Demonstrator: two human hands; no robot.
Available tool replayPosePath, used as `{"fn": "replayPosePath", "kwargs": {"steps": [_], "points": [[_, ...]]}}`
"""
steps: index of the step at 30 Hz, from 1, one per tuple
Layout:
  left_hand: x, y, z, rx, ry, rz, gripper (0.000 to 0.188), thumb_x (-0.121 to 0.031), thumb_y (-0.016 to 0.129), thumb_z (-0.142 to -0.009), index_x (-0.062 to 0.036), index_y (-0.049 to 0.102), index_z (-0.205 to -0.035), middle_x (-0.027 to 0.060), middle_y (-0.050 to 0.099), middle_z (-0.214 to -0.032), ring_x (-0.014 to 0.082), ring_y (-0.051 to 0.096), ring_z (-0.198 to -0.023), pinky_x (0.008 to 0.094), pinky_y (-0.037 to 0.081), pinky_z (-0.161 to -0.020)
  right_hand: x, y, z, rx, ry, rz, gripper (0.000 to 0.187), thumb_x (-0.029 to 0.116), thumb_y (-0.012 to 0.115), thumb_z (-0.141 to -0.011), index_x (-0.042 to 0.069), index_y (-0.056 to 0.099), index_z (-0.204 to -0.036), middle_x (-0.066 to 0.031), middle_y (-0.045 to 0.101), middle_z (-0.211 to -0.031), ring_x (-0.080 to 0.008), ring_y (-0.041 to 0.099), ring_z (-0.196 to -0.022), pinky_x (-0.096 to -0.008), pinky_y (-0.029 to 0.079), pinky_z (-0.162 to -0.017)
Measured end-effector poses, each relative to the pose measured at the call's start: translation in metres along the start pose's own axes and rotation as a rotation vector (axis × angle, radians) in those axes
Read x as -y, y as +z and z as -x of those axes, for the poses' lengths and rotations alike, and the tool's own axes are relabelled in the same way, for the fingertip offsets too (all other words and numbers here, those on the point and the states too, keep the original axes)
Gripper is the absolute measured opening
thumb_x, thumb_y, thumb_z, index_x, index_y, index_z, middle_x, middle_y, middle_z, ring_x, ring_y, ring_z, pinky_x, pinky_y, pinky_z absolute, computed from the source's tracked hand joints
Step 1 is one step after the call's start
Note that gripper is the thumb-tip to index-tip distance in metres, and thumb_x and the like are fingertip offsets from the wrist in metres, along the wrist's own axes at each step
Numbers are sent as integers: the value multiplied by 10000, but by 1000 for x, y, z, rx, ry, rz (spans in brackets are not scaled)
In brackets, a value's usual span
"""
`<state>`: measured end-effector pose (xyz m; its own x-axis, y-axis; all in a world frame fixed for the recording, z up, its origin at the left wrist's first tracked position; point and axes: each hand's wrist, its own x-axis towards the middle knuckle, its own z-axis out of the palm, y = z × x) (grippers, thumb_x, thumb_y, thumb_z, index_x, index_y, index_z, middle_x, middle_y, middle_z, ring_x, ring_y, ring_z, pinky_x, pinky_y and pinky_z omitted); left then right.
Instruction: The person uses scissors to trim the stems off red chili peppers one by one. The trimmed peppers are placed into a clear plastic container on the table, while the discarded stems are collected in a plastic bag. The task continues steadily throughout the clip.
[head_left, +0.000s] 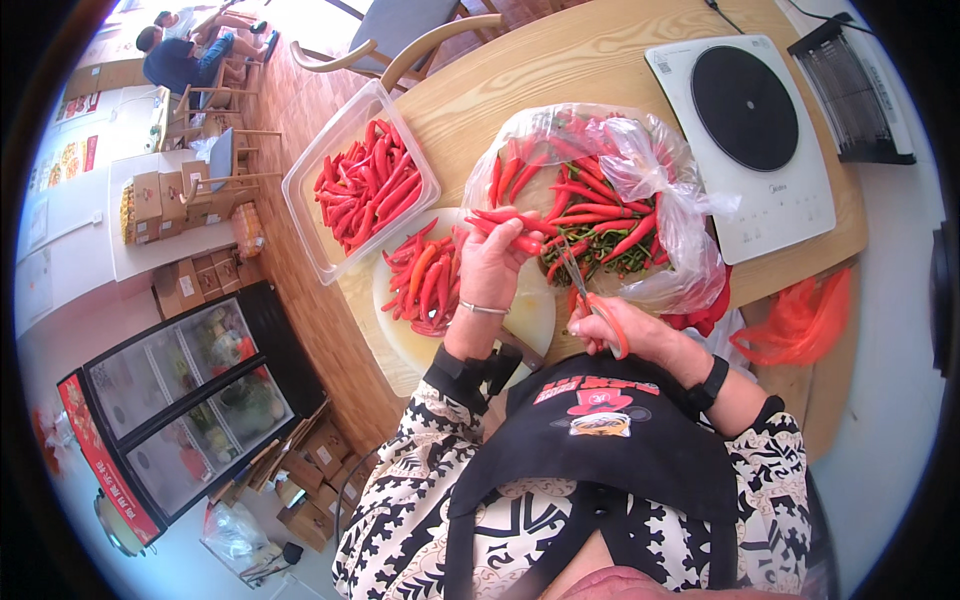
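Fingers closed, my left hand (487, 265) pinches a few red chili peppers (520, 238) above the table. In my right hand (650, 335) is a pair of scissors (612, 328) with orange-red handles, its blades pointing toward the held chilies. Beneath my left hand lies a round, pale cutting board (535, 325) carrying a heap of red chilies (425, 285). Beyond it, at the left, a clear plastic bin (313, 215) holds more chilies (370, 185). An opened clear plastic bag (690, 245) spreads ahead of my right hand, with red chilies and green stems (620, 250) inside.
A white induction cooktop (745, 215) stands at the table's right, beside a black appliance (850, 95). A red plastic bag (805, 315) lies nearer me. Leftward are a display fridge (190, 390), cardboard boxes (325, 450) and two seated people (180, 60). A chair (400, 30) stands beyond the table.
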<state>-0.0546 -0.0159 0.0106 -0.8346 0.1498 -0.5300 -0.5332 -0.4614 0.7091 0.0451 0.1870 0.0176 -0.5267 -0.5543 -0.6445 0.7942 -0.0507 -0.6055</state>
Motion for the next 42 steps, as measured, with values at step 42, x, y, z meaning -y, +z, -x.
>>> {"fn": "replayPosePath", "kwargs": {"steps": [42], "points": [[-22,-34,36,-71,16,69,265,-211,582,-1011,45,645,-1033,164,700,-865,194,665,-710,362,572,-741,38,-14,18,-40,-277,-438,269,236,550,-906,91,476,-692,4,439,-598,-110,473,-505,-237,356,-476]]}}
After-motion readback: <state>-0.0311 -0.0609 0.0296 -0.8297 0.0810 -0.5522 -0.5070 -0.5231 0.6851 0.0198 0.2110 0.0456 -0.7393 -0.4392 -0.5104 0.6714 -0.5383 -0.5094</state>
